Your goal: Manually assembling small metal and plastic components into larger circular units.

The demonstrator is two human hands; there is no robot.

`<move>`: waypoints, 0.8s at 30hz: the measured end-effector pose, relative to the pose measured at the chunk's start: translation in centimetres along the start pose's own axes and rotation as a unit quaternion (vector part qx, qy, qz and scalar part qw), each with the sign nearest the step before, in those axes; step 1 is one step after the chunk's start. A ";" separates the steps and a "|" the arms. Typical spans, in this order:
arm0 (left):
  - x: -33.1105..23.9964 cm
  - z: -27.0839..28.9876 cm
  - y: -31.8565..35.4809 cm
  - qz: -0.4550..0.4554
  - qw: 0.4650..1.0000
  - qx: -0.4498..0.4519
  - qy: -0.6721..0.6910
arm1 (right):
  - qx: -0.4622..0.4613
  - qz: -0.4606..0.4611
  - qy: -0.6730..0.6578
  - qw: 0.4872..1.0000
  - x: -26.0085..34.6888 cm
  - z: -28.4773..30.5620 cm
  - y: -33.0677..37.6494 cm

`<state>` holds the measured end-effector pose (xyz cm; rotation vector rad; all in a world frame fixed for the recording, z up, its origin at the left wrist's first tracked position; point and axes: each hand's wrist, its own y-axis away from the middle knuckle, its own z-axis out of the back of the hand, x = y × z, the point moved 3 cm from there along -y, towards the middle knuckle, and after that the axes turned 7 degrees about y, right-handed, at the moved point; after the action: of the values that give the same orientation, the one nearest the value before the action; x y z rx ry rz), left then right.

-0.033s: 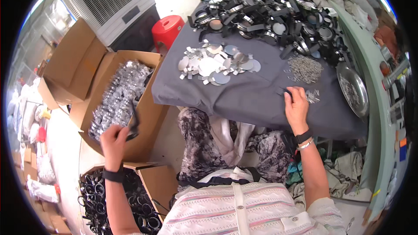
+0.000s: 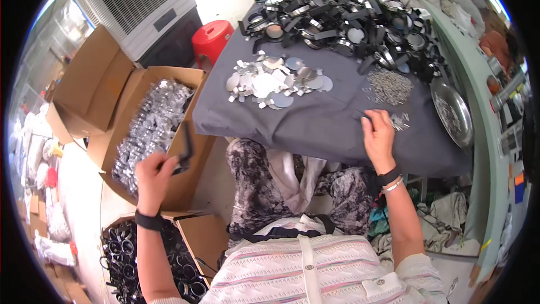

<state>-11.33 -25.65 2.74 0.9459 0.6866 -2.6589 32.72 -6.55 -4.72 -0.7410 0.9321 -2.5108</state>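
My left hand (image 2: 153,175) is closed on a black plastic handle piece (image 2: 186,149), smeared by motion, held over the near side of a carton. Below it stands a second box of black ring-shaped parts with handles (image 2: 126,253). My right hand (image 2: 379,135) rests at the front of the grey-clothed table (image 2: 320,126), thumb and fingers drawn together. Something thin and dark shows at its fingertips, too small to name. Beside those fingers lie a few small metal pins (image 2: 400,122), with a larger heap of pins (image 2: 389,86) just behind.
Flat silvery discs (image 2: 267,83) are piled on the table's left. A large heap of black handled rings (image 2: 337,17) covers its far side. At right sits a metal dish (image 2: 453,114). The carton (image 2: 194,79) holds clear-wrapped parts. A red stool (image 2: 212,38) stands behind.
My left hand has moved right and slightly forward with the black handle piece. My right hand stays by the small pins, and the whole view has shifted slightly.
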 end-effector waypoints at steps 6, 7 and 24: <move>-12.6 -11.0 -5.0 -0.266 0.937 0.227 0.002 | 0.026 0.245 0.014 0.969 12.2 6.4 -2.2; -13.7 -12.2 -5.1 -0.285 0.921 0.263 0.034 | 0.053 0.265 -0.026 0.962 12.5 5.8 -2.3; -14.0 -21.2 -5.0 0.011 0.851 0.296 0.435 | 0.068 -0.067 -0.274 0.957 6.2 -1.7 1.0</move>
<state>8.84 -9.83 -0.92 2.3565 -0.0699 -2.3326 26.93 -9.47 -4.35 -1.3946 0.5211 -2.2465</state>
